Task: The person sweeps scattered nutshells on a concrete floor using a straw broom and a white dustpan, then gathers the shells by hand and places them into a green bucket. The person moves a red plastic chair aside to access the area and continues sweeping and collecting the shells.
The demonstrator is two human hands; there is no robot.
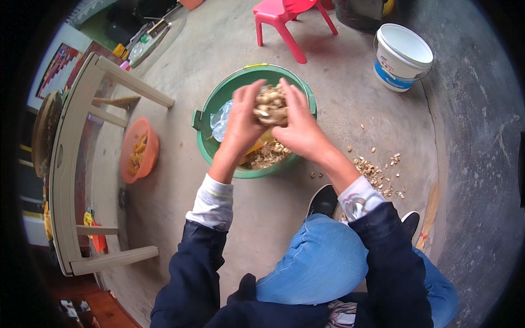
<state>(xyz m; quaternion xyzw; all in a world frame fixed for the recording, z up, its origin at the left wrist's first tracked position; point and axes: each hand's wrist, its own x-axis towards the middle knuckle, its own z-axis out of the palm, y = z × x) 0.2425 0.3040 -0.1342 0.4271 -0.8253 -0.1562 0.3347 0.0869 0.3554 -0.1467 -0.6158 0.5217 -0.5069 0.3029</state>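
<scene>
Between my left hand [245, 119] and my right hand [298, 125] is a heap of pale nut shells [270, 105], pressed from both sides. The hands are slightly blurred, and they hold the heap above a green plastic bucket [262, 174]. Inside the bucket a clear plastic bag [220, 121] rests at the left. More shells and dry scraps [268, 156] lie toward its near side, beside something yellow. My forearms and the heap hide much of the bucket's inside.
Loose shells [371, 171] are scattered on the concrete floor by my shoes. A white bucket [391, 69] stands at the upper right, a pink plastic chair [283, 24] beyond. To the left are an orange basin [154, 143] and a wooden table [63, 172]. A straw broom [428, 217] lies along the wall.
</scene>
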